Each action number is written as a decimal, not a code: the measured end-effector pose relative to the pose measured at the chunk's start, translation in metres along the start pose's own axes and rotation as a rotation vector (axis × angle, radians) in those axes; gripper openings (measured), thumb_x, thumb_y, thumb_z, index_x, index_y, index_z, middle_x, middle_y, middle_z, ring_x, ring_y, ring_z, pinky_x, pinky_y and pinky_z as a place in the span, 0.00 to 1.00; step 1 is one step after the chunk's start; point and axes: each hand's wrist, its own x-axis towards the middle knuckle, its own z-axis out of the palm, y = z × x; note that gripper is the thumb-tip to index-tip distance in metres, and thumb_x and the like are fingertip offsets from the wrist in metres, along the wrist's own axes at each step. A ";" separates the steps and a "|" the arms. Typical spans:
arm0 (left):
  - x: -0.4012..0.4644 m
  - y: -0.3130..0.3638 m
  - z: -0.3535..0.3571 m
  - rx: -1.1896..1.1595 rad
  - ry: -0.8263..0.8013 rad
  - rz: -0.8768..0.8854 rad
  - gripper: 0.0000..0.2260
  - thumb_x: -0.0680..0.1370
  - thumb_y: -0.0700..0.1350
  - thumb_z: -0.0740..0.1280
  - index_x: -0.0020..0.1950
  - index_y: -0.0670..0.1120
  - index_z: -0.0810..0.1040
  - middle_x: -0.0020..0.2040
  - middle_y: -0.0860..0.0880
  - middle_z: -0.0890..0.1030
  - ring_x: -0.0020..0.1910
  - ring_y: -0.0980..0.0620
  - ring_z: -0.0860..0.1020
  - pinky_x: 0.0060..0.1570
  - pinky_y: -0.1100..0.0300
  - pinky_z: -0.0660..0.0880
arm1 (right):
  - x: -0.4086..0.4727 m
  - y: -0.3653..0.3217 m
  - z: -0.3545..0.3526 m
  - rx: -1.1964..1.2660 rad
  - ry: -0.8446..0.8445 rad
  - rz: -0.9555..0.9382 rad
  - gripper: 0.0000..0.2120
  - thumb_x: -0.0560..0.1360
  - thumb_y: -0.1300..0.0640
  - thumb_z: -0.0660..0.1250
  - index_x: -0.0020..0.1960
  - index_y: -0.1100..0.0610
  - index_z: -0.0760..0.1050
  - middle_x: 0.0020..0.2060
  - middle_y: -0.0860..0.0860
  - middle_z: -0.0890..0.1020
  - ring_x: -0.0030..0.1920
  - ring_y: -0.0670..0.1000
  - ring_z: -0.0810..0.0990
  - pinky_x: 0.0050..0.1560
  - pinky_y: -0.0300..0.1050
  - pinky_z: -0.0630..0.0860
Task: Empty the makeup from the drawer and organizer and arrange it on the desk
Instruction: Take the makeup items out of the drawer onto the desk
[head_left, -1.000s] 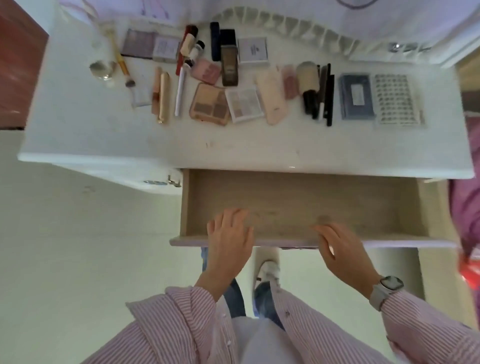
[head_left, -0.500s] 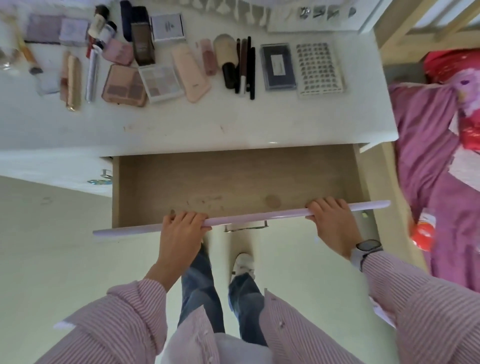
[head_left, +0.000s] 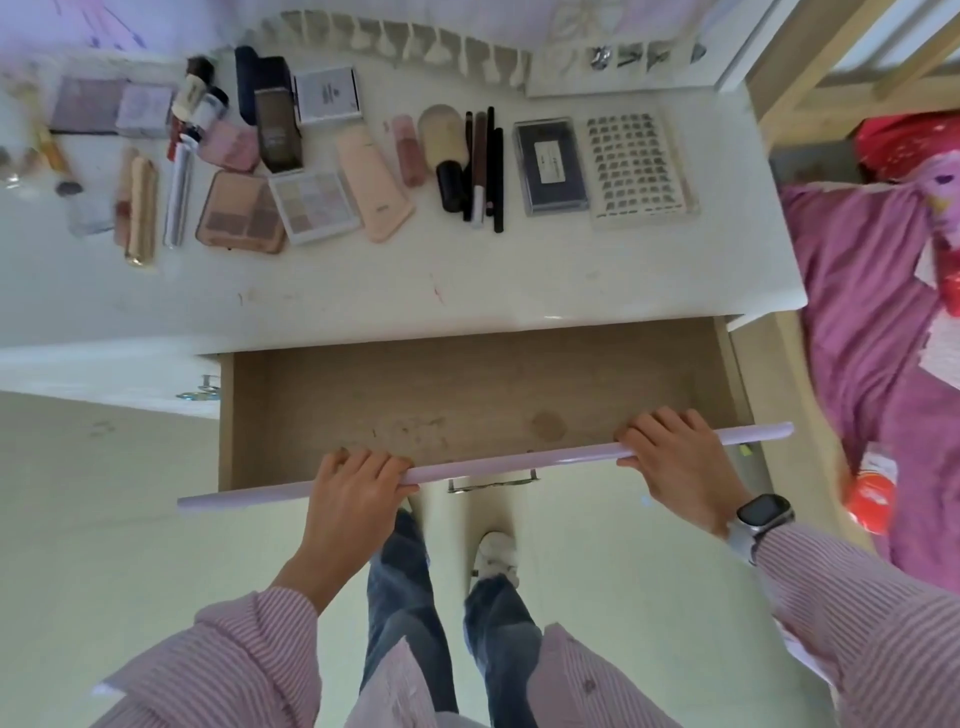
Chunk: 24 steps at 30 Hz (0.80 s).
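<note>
The drawer (head_left: 467, 395) is standing pulled out from under the tabletop (head_left: 363, 291), its long axis running left to right and its open mouth facing up; the wooden bottom is showing bare with a few faint stains. Its pale lilac front edge (head_left: 519, 460) is lying slightly tilted, the right end sitting farther up the picture than the left.

The left hand (head_left: 353, 493) is gripping that front edge left of the middle, fingers curled over the top. The right hand (head_left: 675, 462) is gripping it toward the right end in the same way, a watch (head_left: 763, 514) showing on that wrist. A metal handle (head_left: 491, 480) is hanging under the edge between the two hands.

The makeup is lying in a loose row along the back of the tabletop, most pieces pointing front to back: a peach tube (head_left: 371, 187), a brush (head_left: 447, 156), dark pencils (head_left: 488, 166), palettes (head_left: 311, 205), a dark case (head_left: 550, 169) and a lash tray (head_left: 636, 166) at the right end.

Compared with half a second ago, both hands are holding the same spots on the edge and the drawer is sitting at about the same reach; only the view has shifted slightly.
</note>
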 end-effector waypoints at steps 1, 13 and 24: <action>0.000 0.000 -0.001 0.002 0.012 0.017 0.07 0.66 0.44 0.77 0.41 0.44 0.82 0.35 0.48 0.82 0.32 0.47 0.78 0.38 0.56 0.74 | 0.000 0.000 0.000 -0.001 -0.004 0.000 0.12 0.62 0.54 0.77 0.41 0.56 0.78 0.37 0.50 0.80 0.34 0.54 0.76 0.33 0.44 0.69; 0.023 -0.007 -0.006 0.052 0.041 -0.093 0.10 0.64 0.46 0.78 0.41 0.45 0.82 0.41 0.47 0.82 0.40 0.44 0.78 0.44 0.49 0.71 | 0.018 0.000 0.000 -0.059 0.087 0.191 0.16 0.62 0.53 0.77 0.43 0.58 0.75 0.40 0.53 0.78 0.39 0.57 0.76 0.42 0.51 0.71; 0.029 -0.011 -0.003 0.072 0.099 -0.129 0.10 0.64 0.48 0.78 0.40 0.45 0.81 0.39 0.47 0.81 0.40 0.45 0.76 0.47 0.49 0.70 | 0.030 0.007 -0.001 -0.068 0.093 0.208 0.33 0.59 0.51 0.79 0.58 0.60 0.68 0.54 0.59 0.78 0.54 0.60 0.76 0.54 0.59 0.71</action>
